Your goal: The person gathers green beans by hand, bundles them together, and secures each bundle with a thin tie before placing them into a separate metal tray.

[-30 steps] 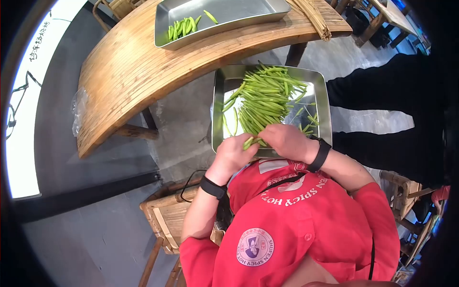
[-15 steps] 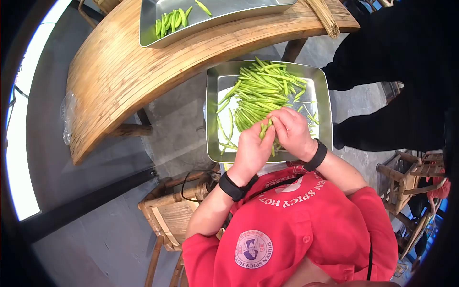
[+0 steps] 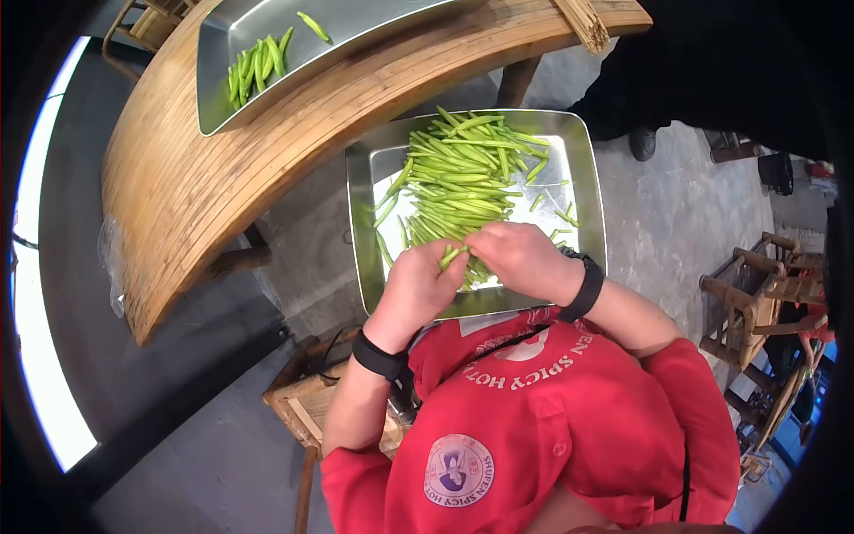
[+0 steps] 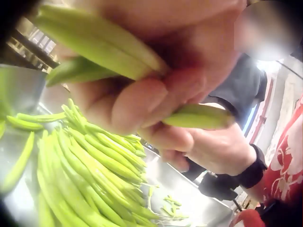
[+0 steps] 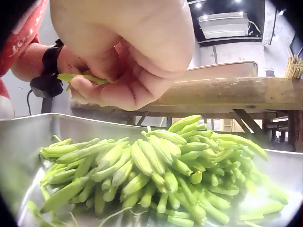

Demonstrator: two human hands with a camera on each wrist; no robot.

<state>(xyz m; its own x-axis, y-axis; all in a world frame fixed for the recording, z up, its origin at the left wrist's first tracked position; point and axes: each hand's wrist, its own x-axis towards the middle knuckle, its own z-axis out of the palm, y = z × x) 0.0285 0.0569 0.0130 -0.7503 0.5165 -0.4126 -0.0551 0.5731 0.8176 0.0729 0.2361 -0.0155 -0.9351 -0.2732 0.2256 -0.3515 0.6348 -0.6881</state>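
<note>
Green beans point(image 3: 451, 255) are pinched by curled left hand point(image 3: 416, 287) and right hand point(image 3: 516, 258) over the tray's point(image 3: 358, 231) near edge

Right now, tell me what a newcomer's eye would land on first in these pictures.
First, the heap of green beans filling the steel tray on the person's lap. Just above its near edge, the left hand grips a few beans while the right hand works at them. Beyond, on the curved wooden table, a second tray holds a small pile of beans.
</note>
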